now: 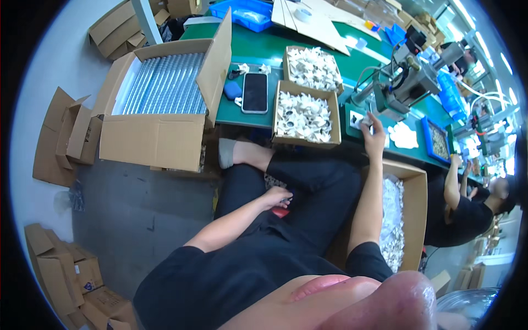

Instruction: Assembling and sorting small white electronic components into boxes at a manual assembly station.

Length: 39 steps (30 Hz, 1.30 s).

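Presently, we are holding our right hand [374, 132], fingers bent, beside a small white block [356, 119] at the press [407, 88], near the front edge of the tabletop [247, 119]; whether it is gripping, we cannot tell. Our left hand [276, 198] is hanging half closed over the lap [239, 190], its content hidden. At the same edge, the nearer cardboard box [305, 140] is holding white pointed pieces [303, 114]. We are judging them light, stiff, fragile at the points, best held by the middle.
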Each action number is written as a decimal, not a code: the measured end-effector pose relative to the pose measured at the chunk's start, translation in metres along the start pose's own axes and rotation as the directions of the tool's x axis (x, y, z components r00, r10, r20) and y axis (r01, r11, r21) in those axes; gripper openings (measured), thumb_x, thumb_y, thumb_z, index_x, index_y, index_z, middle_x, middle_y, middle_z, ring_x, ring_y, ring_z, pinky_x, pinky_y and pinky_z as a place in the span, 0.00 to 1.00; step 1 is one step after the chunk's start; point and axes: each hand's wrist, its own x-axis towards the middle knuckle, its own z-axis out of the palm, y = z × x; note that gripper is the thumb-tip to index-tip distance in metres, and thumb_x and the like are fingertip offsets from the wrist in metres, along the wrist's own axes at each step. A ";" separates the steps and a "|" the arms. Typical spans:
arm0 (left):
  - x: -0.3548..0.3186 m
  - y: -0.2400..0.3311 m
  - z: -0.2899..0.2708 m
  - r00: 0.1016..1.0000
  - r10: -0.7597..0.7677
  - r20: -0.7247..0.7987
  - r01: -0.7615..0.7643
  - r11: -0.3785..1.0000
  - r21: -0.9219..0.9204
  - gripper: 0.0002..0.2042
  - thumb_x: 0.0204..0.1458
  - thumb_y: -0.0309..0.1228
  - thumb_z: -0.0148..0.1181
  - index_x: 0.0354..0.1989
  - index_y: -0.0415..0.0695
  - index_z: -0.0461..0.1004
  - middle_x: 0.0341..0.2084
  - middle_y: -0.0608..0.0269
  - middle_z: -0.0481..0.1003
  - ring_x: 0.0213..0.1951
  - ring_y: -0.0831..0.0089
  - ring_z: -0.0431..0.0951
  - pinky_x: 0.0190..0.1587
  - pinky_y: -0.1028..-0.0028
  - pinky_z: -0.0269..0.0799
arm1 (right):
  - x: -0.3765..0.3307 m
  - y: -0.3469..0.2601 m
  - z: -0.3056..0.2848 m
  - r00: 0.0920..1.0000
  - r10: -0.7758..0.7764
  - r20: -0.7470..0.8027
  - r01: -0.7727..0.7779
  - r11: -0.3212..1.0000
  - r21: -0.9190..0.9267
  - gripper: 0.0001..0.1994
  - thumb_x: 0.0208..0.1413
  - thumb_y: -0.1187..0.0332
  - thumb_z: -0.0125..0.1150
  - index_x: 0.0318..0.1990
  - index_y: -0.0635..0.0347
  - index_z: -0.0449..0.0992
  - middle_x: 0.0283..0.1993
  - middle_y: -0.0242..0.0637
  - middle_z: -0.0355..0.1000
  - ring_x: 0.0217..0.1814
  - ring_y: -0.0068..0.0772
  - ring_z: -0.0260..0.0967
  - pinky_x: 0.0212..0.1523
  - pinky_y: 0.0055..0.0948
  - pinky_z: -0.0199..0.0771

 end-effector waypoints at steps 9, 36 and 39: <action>-0.008 0.033 0.014 0.993 0.014 0.117 -0.020 0.999 0.045 0.16 0.65 0.38 0.58 0.51 0.36 0.77 0.40 0.56 0.81 0.33 0.73 0.80 0.34 0.74 0.80 | -0.012 0.006 0.016 0.970 0.054 -0.238 -0.063 0.998 -0.028 0.20 0.54 0.73 0.71 0.56 0.59 0.80 0.51 0.41 0.79 0.50 0.33 0.77 0.54 0.30 0.73; -0.101 0.150 0.023 0.783 0.346 0.517 -0.288 0.938 -0.192 0.19 0.68 0.40 0.54 0.56 0.35 0.74 0.34 0.62 0.78 0.29 0.80 0.74 0.35 0.81 0.71 | -0.135 -0.177 0.033 0.818 0.009 0.575 -0.212 0.934 0.287 0.13 0.52 0.77 0.69 0.46 0.64 0.81 0.41 0.39 0.74 0.40 0.32 0.74 0.42 0.28 0.74; -0.095 0.162 0.029 0.761 0.311 0.570 -0.291 0.948 -0.128 0.23 0.67 0.42 0.56 0.58 0.33 0.73 0.31 0.63 0.78 0.28 0.80 0.73 0.34 0.79 0.71 | -0.124 -0.169 0.024 0.795 -0.027 0.606 -0.204 0.928 0.310 0.12 0.54 0.77 0.68 0.47 0.64 0.81 0.42 0.37 0.74 0.39 0.27 0.74 0.38 0.25 0.74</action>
